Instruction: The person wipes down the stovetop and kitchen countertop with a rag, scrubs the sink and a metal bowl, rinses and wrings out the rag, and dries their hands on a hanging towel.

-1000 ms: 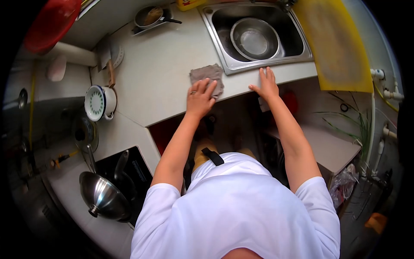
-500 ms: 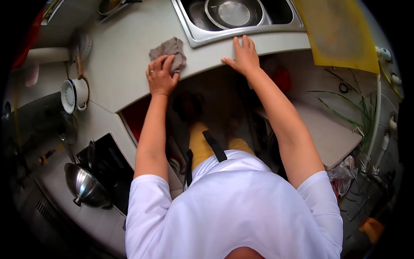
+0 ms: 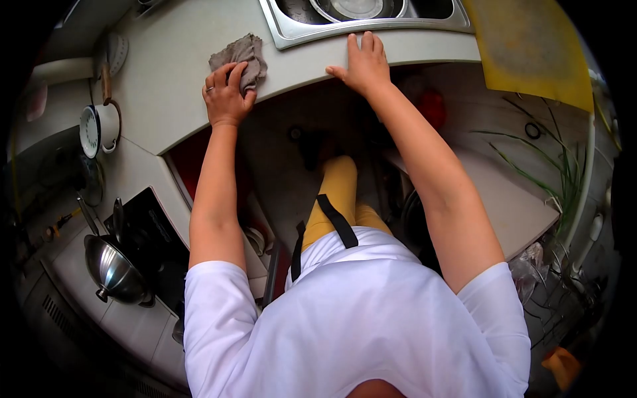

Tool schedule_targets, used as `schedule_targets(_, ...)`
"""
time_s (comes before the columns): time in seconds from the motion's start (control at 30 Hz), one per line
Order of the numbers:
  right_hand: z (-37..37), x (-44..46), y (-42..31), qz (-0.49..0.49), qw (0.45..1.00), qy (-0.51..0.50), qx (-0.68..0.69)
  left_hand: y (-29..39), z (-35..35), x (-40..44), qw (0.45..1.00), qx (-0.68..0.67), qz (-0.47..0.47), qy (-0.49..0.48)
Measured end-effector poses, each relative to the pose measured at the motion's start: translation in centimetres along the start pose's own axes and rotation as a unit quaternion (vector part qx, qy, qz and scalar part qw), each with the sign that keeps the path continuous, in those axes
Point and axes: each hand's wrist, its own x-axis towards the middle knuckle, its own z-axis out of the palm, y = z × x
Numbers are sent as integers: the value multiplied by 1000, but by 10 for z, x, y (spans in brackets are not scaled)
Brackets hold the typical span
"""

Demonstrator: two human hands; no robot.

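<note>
My left hand (image 3: 227, 96) rests on a crumpled grey-brown cloth (image 3: 240, 56) near the front edge of the pale countertop (image 3: 176, 73). Its fingers curl over the lower part of the cloth, and a ring shows on one finger. To the right, my right hand (image 3: 365, 66) lies on the counter's front edge, just before the steel sink (image 3: 378, 26). The fingers there point at the sink with the thumb held out sideways, and nothing is in that hand. A round metal basin (image 3: 358, 8) sits inside the sink, cut off by the top of the view.
At left, a white enamel mug (image 3: 99, 129) stands on the counter. Below it, a lidded steel pan (image 3: 116, 272) is by the black cooktop (image 3: 142, 225). A yellow sheet (image 3: 527, 53) hangs right of the sink, above green stalks (image 3: 564, 166) and a low board (image 3: 507, 205).
The whole view has shifted, so the counter sits higher and further left. My legs have shifted, one knee now further forward. Both hands keep nearly the same places on the counter.
</note>
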Motion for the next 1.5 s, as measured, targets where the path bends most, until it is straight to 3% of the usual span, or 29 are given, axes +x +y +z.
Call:
schedule_targets(0.53,-14,-5,-8,8,1000,-10,17,0,-7,3,998,-44,4,-41)
schedule_targets(0.6,-16,-6,-11,33,999,-21,32,0,-6,8,995,-80,-23,-50)
schedule_targets(0.67,-15,-6,-12,51,998,-31,32,-8,25,25,967,-230,-112,-2)
schedule_targets(0.7,-16,-7,-13,59,997,-26,31,-1,33,41,928,-317,-181,73)
schedule_targets(0.8,-16,-4,-17,94,994,-38,42,28,12,86,928,-337,-109,114)
schedule_targets(0.83,-16,-4,-17,97,994,-33,48,34,15,98,929,-351,-30,118)
schedule_targets(0.87,-15,-8,-19,101,993,-30,54,34,13,104,950,-309,33,-8)
schedule_targets(0.93,-17,-10,-24,121,990,-40,58,36,18,106,952,-220,214,18)
schedule_targets(1.03,-21,-5,-22,138,987,-43,63,43,12,107,946,-224,229,-50)
schedule_targets(1.2,-21,-7,-26,144,986,-50,69,69,24,110,955,-236,180,-24)
schedule_targets(1.4,-22,-6,-26,158,983,-51,79,26,15,132,918,-211,328,-74)
schedule_targets(1.5,-24,-8,-28,172,979,-52,90,24,15,139,920,-218,318,-70)
